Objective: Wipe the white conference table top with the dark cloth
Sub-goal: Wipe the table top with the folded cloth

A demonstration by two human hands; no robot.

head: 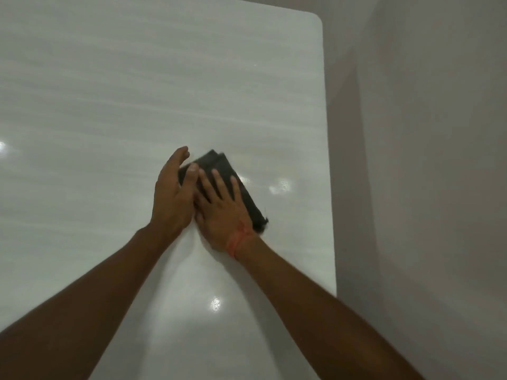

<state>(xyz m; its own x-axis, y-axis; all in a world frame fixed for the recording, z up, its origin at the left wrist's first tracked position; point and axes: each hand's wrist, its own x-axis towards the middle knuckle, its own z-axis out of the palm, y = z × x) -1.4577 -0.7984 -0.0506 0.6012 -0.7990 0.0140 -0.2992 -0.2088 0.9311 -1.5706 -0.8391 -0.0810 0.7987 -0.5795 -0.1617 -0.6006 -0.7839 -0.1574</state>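
Observation:
A folded dark cloth (pixel 233 176) lies flat on the glossy white conference table top (pixel 137 91), right of its middle. My right hand (pixel 222 212) presses palm-down on the cloth with fingers spread, a red thread around its wrist. My left hand (pixel 172 193) stands on its edge against the cloth's left side, its thumb resting on the cloth's near-left corner and its fingers curved beside it. The two hands touch each other. Part of the cloth is hidden under my right palm.
The table's right edge (pixel 327 160) runs close to the cloth, ending in a rounded far corner (pixel 315 17). Beyond it is pale floor and a wall (pixel 439 133). Ceiling lights reflect as bright spots on the table.

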